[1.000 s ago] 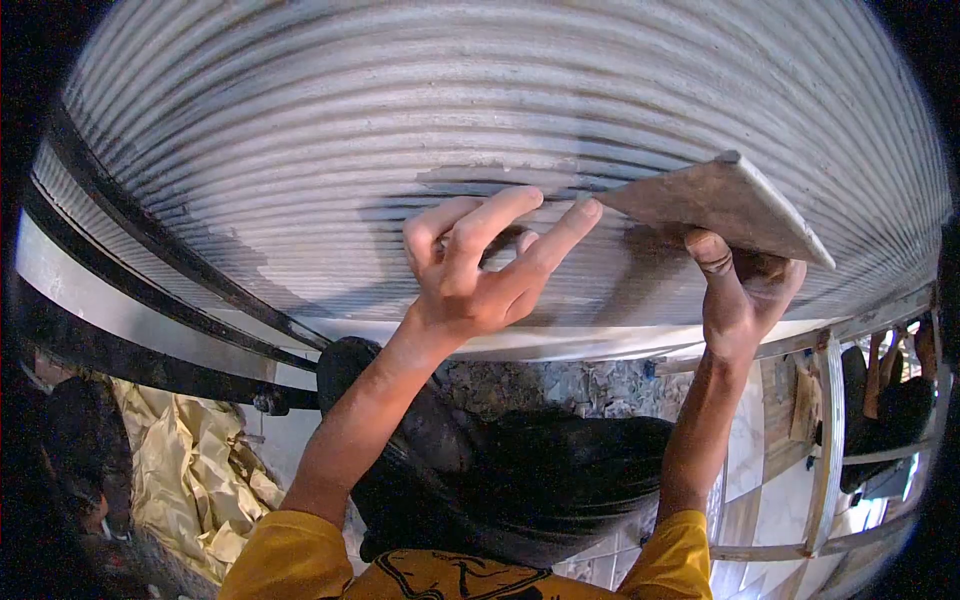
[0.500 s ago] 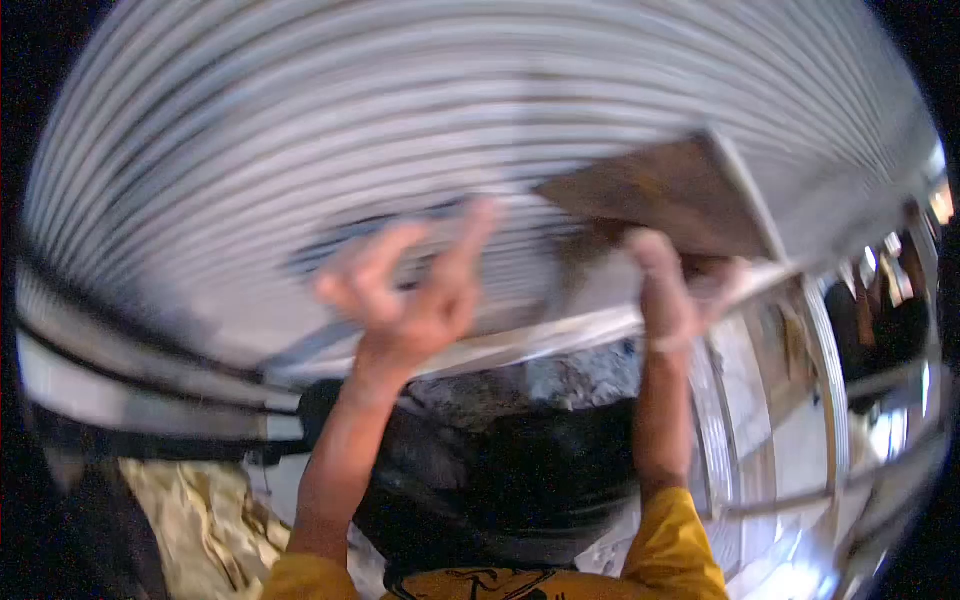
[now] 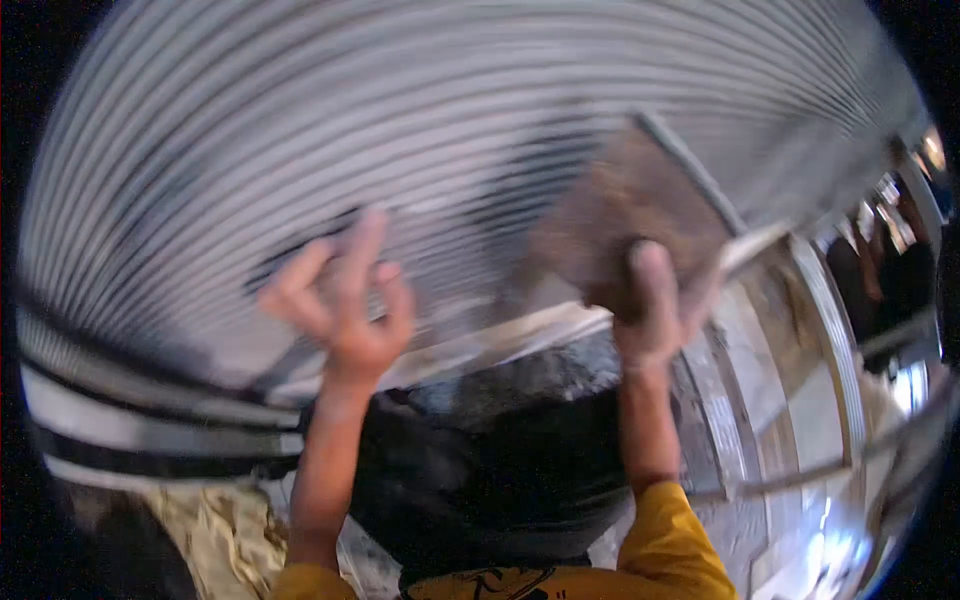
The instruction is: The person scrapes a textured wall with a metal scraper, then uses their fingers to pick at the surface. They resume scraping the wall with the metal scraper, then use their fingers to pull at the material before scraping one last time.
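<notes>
Big swing of the view here, and everything has smeared. A second ago the flat board [image 3: 630, 215] lay low and nearly level at the right; now it is tipped up steeply, its pale edge running up and left against the ribbed metal shutter [image 3: 400, 120]. The right hand [image 3: 655, 320] is clamped on it from below, thumb up on the near face. The left hand [image 3: 345, 310] has slid away to the left, well apart from the board, fingers loosely spread and half curled, gripping nothing, just in front of the ribs. By my reading the board is mid-stroke, not settled on the metal.

Now the hard parts. Motion blur wipes out the board's surface, so I can't tell whether anything is on it. Whether its far edge touches the shutter, or the left fingertips do, is unclear. The dark patch on the ribs between the hands is only a smudge. The right palm and fingers are hidden behind the board. Below, a black round shape [image 3: 500, 470] is partly covered by the arms, and the yellow sleeves [image 3: 680, 555] are cut off at the bottom edge.
</notes>
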Available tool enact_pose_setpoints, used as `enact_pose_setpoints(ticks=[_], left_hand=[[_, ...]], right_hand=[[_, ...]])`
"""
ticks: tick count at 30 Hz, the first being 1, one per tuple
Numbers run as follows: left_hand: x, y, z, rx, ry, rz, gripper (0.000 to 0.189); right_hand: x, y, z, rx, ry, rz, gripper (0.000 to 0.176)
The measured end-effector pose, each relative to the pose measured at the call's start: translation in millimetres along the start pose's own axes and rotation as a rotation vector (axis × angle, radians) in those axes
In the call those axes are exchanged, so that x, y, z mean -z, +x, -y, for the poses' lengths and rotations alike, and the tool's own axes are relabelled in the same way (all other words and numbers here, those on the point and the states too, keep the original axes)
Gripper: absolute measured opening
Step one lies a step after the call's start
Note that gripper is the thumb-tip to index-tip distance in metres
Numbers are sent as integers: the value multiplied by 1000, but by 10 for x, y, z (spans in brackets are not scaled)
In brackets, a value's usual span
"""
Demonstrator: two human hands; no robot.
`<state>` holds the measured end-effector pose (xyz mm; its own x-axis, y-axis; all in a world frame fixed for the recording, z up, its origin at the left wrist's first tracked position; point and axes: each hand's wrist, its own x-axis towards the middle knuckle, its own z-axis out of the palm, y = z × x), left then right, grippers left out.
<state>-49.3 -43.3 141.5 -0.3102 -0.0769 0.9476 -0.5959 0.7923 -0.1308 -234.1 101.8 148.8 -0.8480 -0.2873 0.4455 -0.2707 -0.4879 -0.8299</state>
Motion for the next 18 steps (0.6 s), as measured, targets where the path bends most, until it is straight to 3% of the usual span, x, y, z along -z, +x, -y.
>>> enact_pose_setpoints(ticks=[2,6,10,14,16,18], left_hand=[[65,60,-6,10,-9,39,44],[103,60,93,19,-140,23,51],[162,92,140,-2,-78,-39,32],[258,409,179,49,-40,-79,26],[213,488,160,74,16,-3,36],[159,519,115,62,41,-48,44]], right_hand=[[9,30,-149,138,-3,39,71],[-184,-25,-148,189,45,41,68],[-143,8,-193,230,5,127,65],[-195,-5,-216,198,32,148,64],[-206,-22,-252,195,34,169,65],[-265,-49,-233,161,56,155,68]])
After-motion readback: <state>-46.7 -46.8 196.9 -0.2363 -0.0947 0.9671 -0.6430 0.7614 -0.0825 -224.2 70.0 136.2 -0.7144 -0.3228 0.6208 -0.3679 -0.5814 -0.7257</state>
